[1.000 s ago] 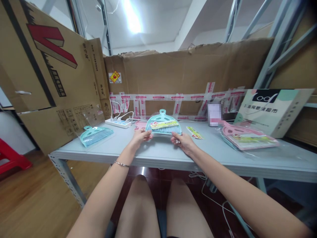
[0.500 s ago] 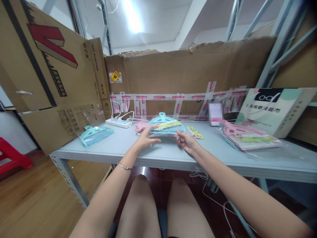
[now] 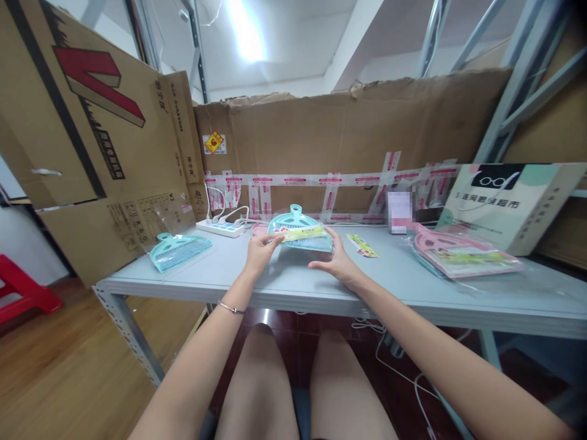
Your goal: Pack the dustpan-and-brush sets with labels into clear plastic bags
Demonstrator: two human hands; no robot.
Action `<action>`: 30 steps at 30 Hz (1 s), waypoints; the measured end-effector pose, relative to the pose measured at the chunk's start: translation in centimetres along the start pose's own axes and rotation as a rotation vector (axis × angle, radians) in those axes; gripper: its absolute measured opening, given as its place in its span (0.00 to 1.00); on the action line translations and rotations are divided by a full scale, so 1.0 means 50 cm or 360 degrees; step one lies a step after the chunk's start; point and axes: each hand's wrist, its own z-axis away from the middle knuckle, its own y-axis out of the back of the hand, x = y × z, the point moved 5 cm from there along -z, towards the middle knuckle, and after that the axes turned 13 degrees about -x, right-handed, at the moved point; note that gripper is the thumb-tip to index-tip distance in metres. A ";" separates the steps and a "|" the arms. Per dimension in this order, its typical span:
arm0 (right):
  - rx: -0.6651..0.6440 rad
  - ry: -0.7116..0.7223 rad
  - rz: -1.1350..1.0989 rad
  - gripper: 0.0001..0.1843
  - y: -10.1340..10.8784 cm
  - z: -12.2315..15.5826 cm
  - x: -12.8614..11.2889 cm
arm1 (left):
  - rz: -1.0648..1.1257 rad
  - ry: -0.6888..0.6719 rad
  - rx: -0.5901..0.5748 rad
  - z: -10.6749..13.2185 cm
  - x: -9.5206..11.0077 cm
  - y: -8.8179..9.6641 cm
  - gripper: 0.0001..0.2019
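Observation:
A light-blue dustpan with a brush in it (image 3: 300, 241), in clear plastic wrap, is tilted up in front of me at the middle of the table. A yellow-green label card (image 3: 302, 233) lies across its front. My left hand (image 3: 262, 252) pinches the left edge, thumb and fingers closed at the card's end. Against the right edge rest the fingers of my right hand (image 3: 338, 260), with the thumb stretched out apart and not gripping. Part of a pink dustpan (image 3: 260, 229) shows behind, mostly hidden.
On the grey table (image 3: 293, 284) lie another blue dustpan (image 3: 178, 252) at left, a loose label card (image 3: 362, 245), and a wrapped pink dustpan (image 3: 468, 249) at right. A power strip (image 3: 221, 227), a phone (image 3: 400, 211) and a printed box (image 3: 509, 205) stand behind.
The blue dustpan has shifted slightly left and tilted up. My left fingers have closed on its left edge; my right hand has gone from a pinch to a spread thumb.

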 end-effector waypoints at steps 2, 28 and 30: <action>0.0119 0.0058 0.0196 0.51 0.012 0.000 -0.001 | 0.0000 -0.0008 0.0005 0.000 0.001 -0.001 0.10; 0.0017 -0.0211 0.0061 0.31 0.029 0.052 0.009 | 0.0050 0.0068 -0.0513 0.067 0.042 -0.042 0.30; 0.0029 -0.0224 0.0205 0.34 0.025 0.055 0.003 | 0.0058 0.0083 -0.0490 0.074 0.047 -0.042 0.29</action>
